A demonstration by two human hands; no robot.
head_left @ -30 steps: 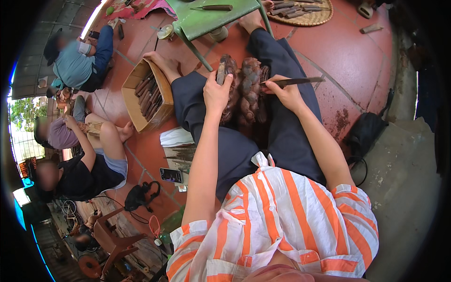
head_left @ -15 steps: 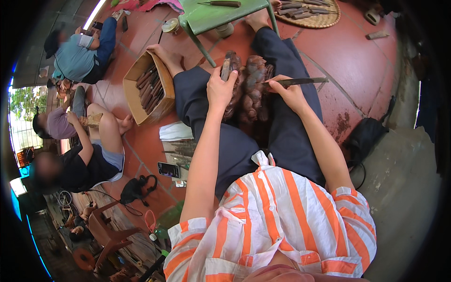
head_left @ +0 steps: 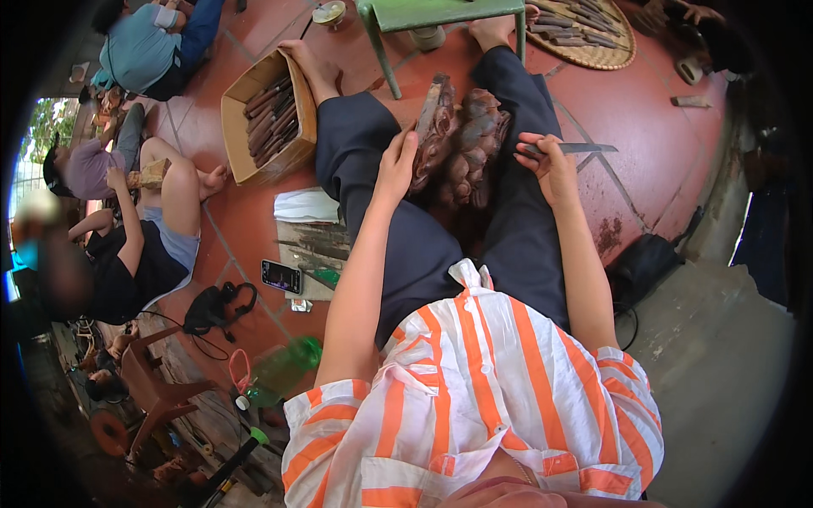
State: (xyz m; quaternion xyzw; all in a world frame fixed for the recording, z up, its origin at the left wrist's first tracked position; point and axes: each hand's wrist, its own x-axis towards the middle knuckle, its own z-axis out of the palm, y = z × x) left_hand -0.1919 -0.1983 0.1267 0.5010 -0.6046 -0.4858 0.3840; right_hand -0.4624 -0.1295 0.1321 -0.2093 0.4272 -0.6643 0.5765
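A dark brown wood carving with rounded, knobbly forms (head_left: 474,144) stands between my knees. My left hand (head_left: 394,173) is closed on its left side, next to a paler flat strip along that edge; some of those fingers are hidden. Off to the right of the carving, above my right thigh, my right hand (head_left: 552,169) grips a knife (head_left: 584,147). Its long grey blade points right, apart from the wood.
By my left foot is a cardboard box (head_left: 227,127) of wooden-handled tools. A green stool (head_left: 440,13) stands ahead, beside a round woven tray (head_left: 622,55) of more tools. A phone (head_left: 280,277) and white cloth (head_left: 306,206) lie left. Several people sit farther left.
My right hand has drawn the knife away from the carving, to the right, and turned palm upward. My left hand has slid slightly down the carving's left side. The view has shifted.
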